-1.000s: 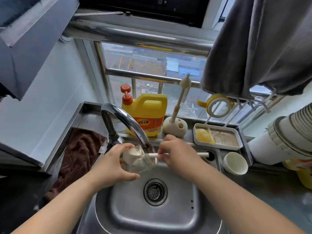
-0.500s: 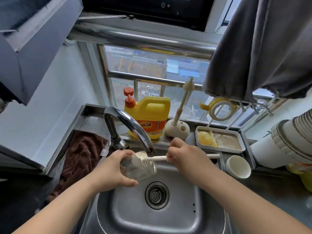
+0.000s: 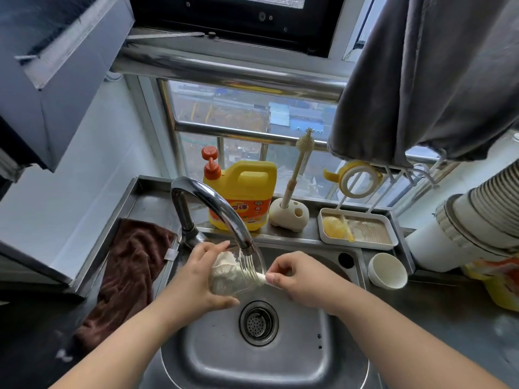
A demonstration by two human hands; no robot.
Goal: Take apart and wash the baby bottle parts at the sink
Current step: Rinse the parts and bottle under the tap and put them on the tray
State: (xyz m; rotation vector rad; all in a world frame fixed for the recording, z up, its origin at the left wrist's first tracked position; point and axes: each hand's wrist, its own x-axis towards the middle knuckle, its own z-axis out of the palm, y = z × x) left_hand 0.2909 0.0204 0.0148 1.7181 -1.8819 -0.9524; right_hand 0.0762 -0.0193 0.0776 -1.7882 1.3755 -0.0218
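left hand (image 3: pixel 196 279) grips bottle (image 3: pixel 238 272) under faucet (image 3: pixel 213 209) | right hand (image 3: pixel 303 279) pinches brush handle (image 3: pixel 259 277) at bottle mouth

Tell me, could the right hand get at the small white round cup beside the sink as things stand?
Probably yes, but not straight away. The white cup stands uncovered to the right of the sink, with nothing between it and the right hand. That hand, though, grips the white brush handle.

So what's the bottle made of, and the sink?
The bottle looks like clear glass or hard plastic: the white brush head shows through it, so I can't tell which. The sink looks like brushed stainless steel: grey, dully shiny, with soft reflections.
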